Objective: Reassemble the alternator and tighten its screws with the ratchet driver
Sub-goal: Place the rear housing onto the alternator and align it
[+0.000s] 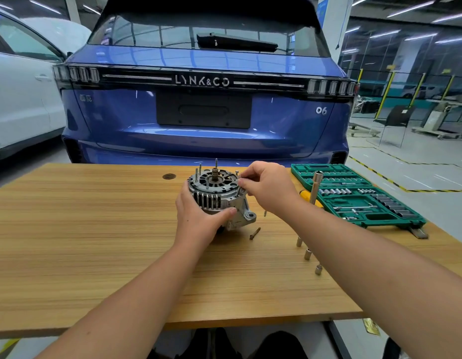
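The left hand grips the near side of the grey finned metal alternator, which stands towards the far edge of the wooden bench. The right hand pinches a small screw at its right rim. Three loose steel sockets stand nearer, towards the right edge. Beyond them, an open green plastic case holds rows of sockets and bits at the far right corner.

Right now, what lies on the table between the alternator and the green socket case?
In the head view, between the alternator and socket case: the right hand, a yellow-handled driver, and one small screw.
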Available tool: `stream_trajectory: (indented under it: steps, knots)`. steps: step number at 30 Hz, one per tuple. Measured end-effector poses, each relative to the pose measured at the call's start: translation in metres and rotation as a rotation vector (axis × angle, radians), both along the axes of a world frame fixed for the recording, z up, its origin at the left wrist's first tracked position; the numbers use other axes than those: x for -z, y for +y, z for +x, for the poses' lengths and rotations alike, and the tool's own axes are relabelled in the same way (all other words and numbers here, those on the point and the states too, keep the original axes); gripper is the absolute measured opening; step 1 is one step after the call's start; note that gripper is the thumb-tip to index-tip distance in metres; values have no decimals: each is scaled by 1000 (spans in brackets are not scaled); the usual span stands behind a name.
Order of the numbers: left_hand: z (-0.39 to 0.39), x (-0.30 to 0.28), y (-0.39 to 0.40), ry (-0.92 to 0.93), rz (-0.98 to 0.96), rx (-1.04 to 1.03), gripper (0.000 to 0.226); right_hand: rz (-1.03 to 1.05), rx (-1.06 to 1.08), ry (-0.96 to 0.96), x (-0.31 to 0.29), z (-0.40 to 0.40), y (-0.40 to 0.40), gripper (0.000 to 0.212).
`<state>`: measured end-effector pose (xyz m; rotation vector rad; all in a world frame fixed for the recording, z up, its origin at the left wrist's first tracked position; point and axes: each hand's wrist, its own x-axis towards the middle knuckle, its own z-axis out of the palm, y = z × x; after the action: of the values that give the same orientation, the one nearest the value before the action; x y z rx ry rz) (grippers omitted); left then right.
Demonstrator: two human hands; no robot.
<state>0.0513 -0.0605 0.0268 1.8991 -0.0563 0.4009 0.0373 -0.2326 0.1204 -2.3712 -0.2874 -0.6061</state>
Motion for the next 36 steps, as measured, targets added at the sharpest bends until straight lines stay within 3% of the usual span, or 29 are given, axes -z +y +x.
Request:
stream_trajectory:
  steps: [10,14,20,22,24,25,27,29,31,34,36]
  knots:
    - [1,-2,-7,-11,100,-64,125,-89,-58,31,3,-1,6,16]
    - [0,-2,-4,-6,140,-73,124,-360,-49,23,5,-3,8,20]
    - [-2,-2,-4,-8,149,-88,123,-390,-61,179,-2,-3,-1,28]
    - [-2,-3,-3,3,153,-86,124,-410,-109,20,5,-11,-8,25]
    - [-2,-4,-1,14,162,-75,124,-302,-141,-246,21,-24,-19,15]
    - [-1,-5,0,17,163,-69,124,-246,-135,-286,31,-29,-25,12]
    - [0,-6,0,15,167,-60,124,-255,-64,-115,52,-27,-35,13]
    - [0,-5,1,19,162,-60,124,-436,119,300,71,-14,-39,20]
    - [1,-4,3,24,149,-63,124,-480,207,534,88,-2,-43,31]
    - [2,-3,3,30,141,-63,124,-366,136,478,100,17,-44,41]
    - [2,-2,2,31,146,-66,123,-278,64,473,101,30,-38,34]
